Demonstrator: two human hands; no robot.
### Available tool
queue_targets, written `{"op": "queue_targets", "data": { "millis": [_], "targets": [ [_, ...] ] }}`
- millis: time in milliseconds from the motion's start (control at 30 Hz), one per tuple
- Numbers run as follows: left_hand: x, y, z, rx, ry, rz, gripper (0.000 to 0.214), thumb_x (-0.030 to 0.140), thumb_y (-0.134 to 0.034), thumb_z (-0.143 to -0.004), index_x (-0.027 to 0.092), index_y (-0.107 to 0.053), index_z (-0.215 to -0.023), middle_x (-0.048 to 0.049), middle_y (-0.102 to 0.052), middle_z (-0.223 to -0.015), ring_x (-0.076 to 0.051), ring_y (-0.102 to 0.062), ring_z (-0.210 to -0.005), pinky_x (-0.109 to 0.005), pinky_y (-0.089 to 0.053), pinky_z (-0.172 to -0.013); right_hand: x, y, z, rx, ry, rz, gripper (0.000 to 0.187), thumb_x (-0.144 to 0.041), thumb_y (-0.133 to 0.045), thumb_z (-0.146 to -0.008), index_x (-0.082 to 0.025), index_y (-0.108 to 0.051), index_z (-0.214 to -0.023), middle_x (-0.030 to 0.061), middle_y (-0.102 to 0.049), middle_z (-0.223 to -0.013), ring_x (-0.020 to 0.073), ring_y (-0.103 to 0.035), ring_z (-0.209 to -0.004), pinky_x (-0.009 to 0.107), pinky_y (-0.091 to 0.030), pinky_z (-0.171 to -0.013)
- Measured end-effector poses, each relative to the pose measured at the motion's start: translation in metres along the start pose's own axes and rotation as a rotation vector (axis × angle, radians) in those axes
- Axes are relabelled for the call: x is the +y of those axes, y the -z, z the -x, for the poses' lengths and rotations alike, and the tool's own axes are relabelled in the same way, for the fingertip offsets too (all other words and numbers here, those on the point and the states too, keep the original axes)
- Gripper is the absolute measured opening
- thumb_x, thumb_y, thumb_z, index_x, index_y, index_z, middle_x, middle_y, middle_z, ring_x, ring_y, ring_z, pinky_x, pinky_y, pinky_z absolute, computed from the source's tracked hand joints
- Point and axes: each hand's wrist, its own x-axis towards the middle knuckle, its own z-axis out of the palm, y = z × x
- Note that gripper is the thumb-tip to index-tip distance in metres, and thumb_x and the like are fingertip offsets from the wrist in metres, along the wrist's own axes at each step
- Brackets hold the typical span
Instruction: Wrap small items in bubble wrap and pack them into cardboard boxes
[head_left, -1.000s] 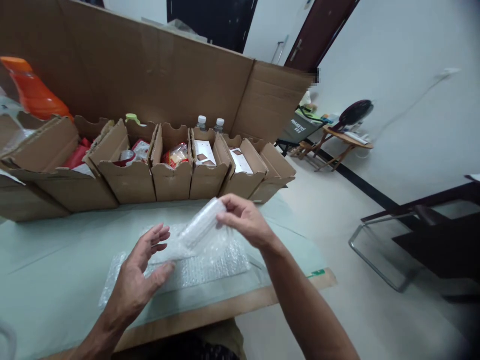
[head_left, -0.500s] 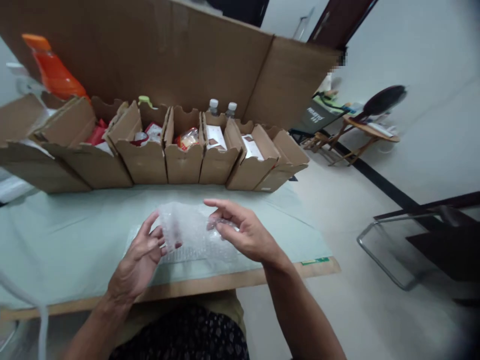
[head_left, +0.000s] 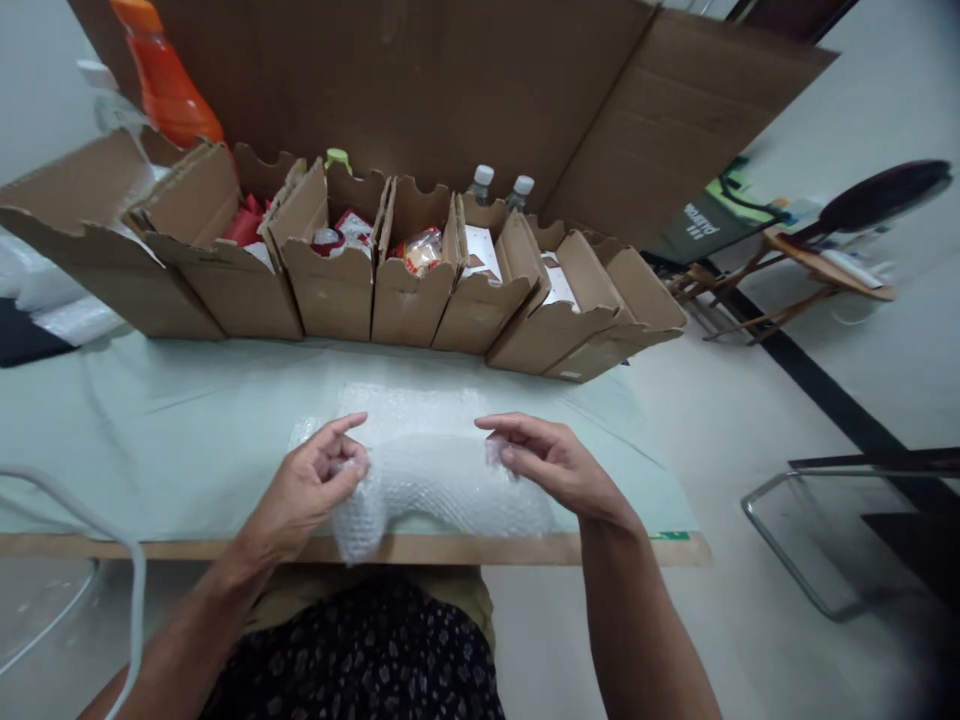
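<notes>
A clear sheet of bubble wrap (head_left: 435,475) lies over the front of the table, its near edge sagging in a curve by the table's edge. My left hand (head_left: 319,475) pinches it at the left, thumb against the bent fingers. On the opposite side my right hand (head_left: 551,460) grips the sheet between thumb and fingers, with the index finger stretched out. Behind the hands, more of the clear wrap rests flat on the pale green cloth (head_left: 210,420).
Several cardboard bins (head_left: 409,300) stand in a row at the back, holding packets and white boxes. Behind them rise a cardboard panel (head_left: 450,90), an orange bottle (head_left: 176,95) and white-capped bottles. A pale curved tube (head_left: 139,590) is at the left.
My left hand has closed on the bubble wrap's left side. Both hands now hold the sheet spread wider, with its near part drawn towards me. The view has shifted.
</notes>
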Motion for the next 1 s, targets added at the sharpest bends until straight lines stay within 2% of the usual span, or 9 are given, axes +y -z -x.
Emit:
{"op": "queue_targets", "data": {
  "millis": [100, 233, 333, 433, 567, 633, 700, 833, 1000],
  "targets": [
    [-0.005, 0.019, -0.023, 0.103, -0.110, -0.454, 0.049, 0.031, -0.061, -0.086, 0.022, -0.061, -0.135, -0.0016, -0.067, -0.093, -0.013, -0.056, -0.063, -0.028, -0.047, -0.062, 0.032, 0.000, -0.022, 0.072, -0.119, 0.396, 0.038, -0.017, -0.055, -0.090, -0.015, -0.070, -0.126, 0.0058, -0.076, -0.089, 0.0167, -0.068, -0.074, 0.028, -0.052, -0.067],
    [-0.016, 0.020, -0.040, 0.265, -0.331, -1.031, 0.038, 0.020, -0.057, -0.087, 0.019, -0.068, -0.124, -0.0120, -0.069, -0.111, -0.028, -0.066, -0.096, -0.042, -0.055, -0.082, 0.047, -0.012, -0.032, 0.198, -0.192, 0.901, 0.036, -0.012, -0.058, -0.085, -0.012, -0.074, -0.118, 0.0157, -0.078, -0.103, 0.0304, -0.072, -0.097, 0.044, -0.050, -0.089],
    [-0.021, 0.008, -0.036, 0.318, -0.550, -1.129, 0.034, 0.019, -0.057, -0.091, 0.017, -0.068, -0.123, -0.0192, -0.062, -0.131, -0.037, -0.057, -0.121, -0.054, -0.051, -0.097, 0.035, -0.005, -0.027, 0.364, -0.052, 1.071, 0.030, -0.023, -0.064, -0.088, -0.014, -0.075, -0.115, 0.0168, -0.078, -0.105, 0.0348, -0.070, -0.101, 0.049, -0.047, -0.091],
    [-0.024, -0.009, -0.030, 0.151, -0.690, -1.051, 0.034, 0.014, -0.057, -0.090, 0.020, -0.067, -0.123, -0.0153, -0.059, -0.141, -0.035, -0.048, -0.134, -0.053, -0.047, -0.107, -0.003, 0.016, -0.044, 0.446, 0.175, 1.115, 0.023, -0.029, -0.060, -0.095, -0.019, -0.076, -0.107, 0.0104, -0.079, -0.097, 0.0278, -0.071, -0.090, 0.041, -0.048, -0.083],
    [-0.034, -0.026, -0.032, -0.073, -0.628, -1.013, 0.033, 0.007, -0.055, -0.086, 0.021, -0.068, -0.114, -0.0116, -0.066, -0.126, -0.029, -0.058, -0.118, -0.047, -0.051, -0.099, -0.073, 0.033, -0.123, 0.308, 0.362, 1.121, 0.024, -0.021, -0.055, -0.098, -0.022, -0.077, -0.108, 0.0068, -0.079, -0.108, 0.0233, -0.070, -0.097, 0.035, -0.048, -0.085],
    [-0.040, -0.029, -0.035, -0.085, -0.603, -0.998, 0.034, 0.008, -0.054, -0.085, 0.022, -0.068, -0.113, -0.0115, -0.066, -0.126, -0.030, -0.058, -0.116, -0.049, -0.051, -0.098, -0.103, 0.032, -0.176, 0.227, 0.315, 1.206, 0.026, -0.015, -0.056, -0.095, -0.022, -0.078, -0.108, 0.0066, -0.079, -0.110, 0.0237, -0.069, -0.100, 0.035, -0.047, -0.086],
    [-0.044, -0.028, -0.038, -0.074, -0.606, -0.975, 0.036, 0.009, -0.054, -0.085, 0.022, -0.067, -0.115, -0.0120, -0.064, -0.129, -0.031, -0.056, -0.119, -0.051, -0.049, -0.100, -0.122, 0.027, -0.226, 0.008, 0.165, 1.311, 0.029, -0.009, -0.064, -0.088, -0.022, -0.079, -0.109, 0.0059, -0.079, -0.105, 0.0248, -0.069, -0.099, 0.034, -0.047, -0.084],
    [-0.048, -0.027, -0.039, -0.069, -0.597, -0.920, 0.035, 0.010, -0.057, -0.084, 0.023, -0.067, -0.115, -0.0119, -0.064, -0.130, -0.031, -0.055, -0.120, -0.052, -0.048, -0.101, -0.126, 0.015, -0.296, -0.336, -0.052, 1.375, 0.032, -0.010, -0.080, -0.075, -0.021, -0.081, -0.105, 0.0026, -0.078, -0.089, 0.0241, -0.071, -0.090, 0.035, -0.051, -0.080],
    [-0.048, -0.026, -0.039, -0.074, -0.572, -0.881, 0.034, 0.010, -0.057, -0.083, 0.022, -0.068, -0.114, -0.0128, -0.064, -0.130, -0.032, -0.055, -0.120, -0.053, -0.046, -0.102, -0.099, -0.001, -0.318, -0.218, -0.019, 1.292, 0.018, -0.028, -0.077, -0.085, -0.015, -0.080, -0.097, 0.0059, -0.077, -0.088, 0.0245, -0.074, -0.092, 0.036, -0.055, -0.084]
  ]
}}
